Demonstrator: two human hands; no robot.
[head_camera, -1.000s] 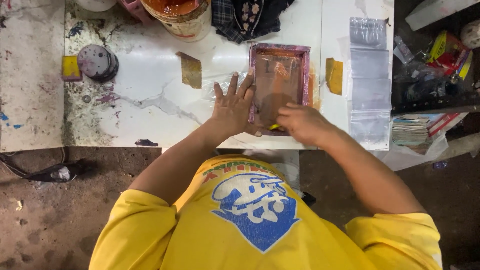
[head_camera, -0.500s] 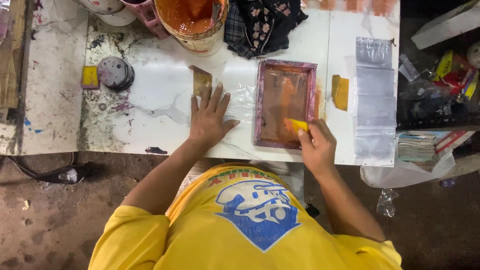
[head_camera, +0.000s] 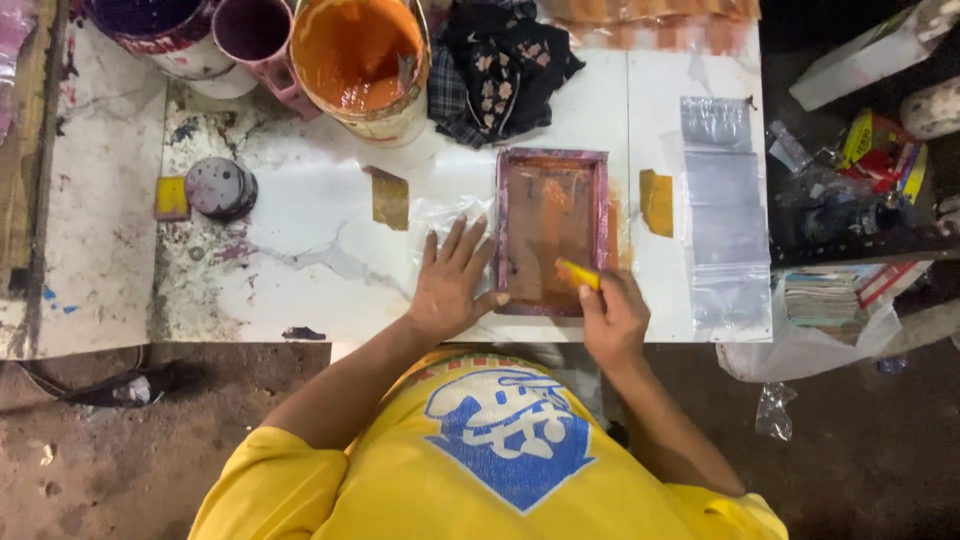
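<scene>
A small printing screen in a purple-stained wooden frame lies flat on the white table, its mesh smeared with orange ink. My right hand grips a small yellow squeegee resting on the mesh near the frame's near right corner. Just left of the frame, my left hand lies flat with its fingers spread. It presses on a clear plastic bag, and its thumb touches the frame's near left corner.
An orange paint bucket, a purple bucket and a purple cup stand at the back, beside dark cloth. A strip of clear bags, a yellow card, a brown card and a round tin lie about.
My left hand left the screen, went to the table on its left, then came back beside the frame. My right hand drew the yellow squeegee toward the frame's near edge.
</scene>
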